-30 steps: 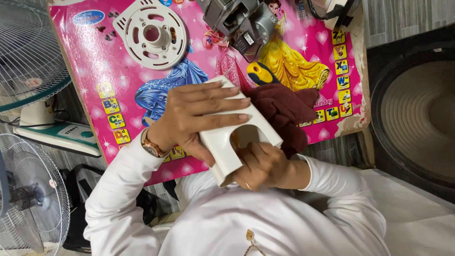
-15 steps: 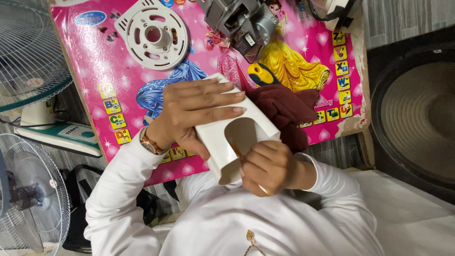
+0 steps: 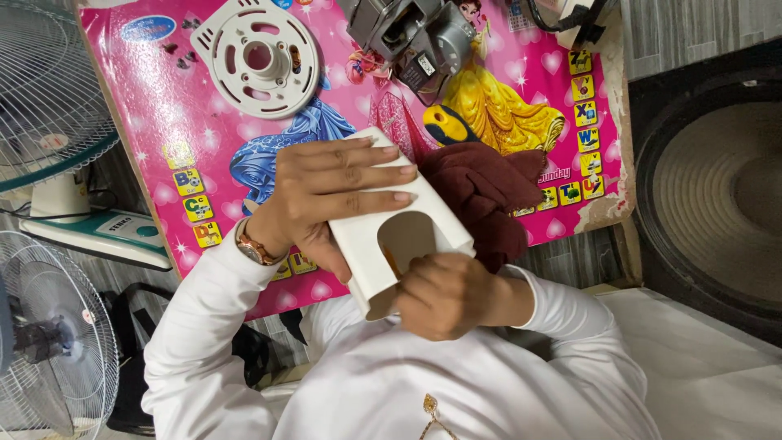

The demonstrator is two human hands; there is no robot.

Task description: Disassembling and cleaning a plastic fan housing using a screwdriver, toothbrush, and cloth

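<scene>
Close above our lap, our right hand (image 3: pixel 446 295) grips the near end of a white plastic housing with an arched opening (image 3: pixel 399 240); at ten o'clock, our left hand (image 3: pixel 330 187) lies spread across it, steadying. Beyond: maroon cloth (image 3: pixel 485 191), grey motor (image 3: pixel 411 37).

The person wears a white long-sleeved garment whose smooth cloth covers both arms down to the wrists. Just behind the left hand (image 3: pixel 326 195), at the wrist, sits a wristwatch (image 3: pixel 252 244) with a rose-gold metal band, right where the left sleeve (image 3: pixel 195 326) ends. The right sleeve (image 3: pixel 570 318) ends close behind the right hand (image 3: pixel 444 293), loosely creased. A small gold ornament (image 3: pixel 429 405) hangs on the chest of the garment, below both hands.
</scene>
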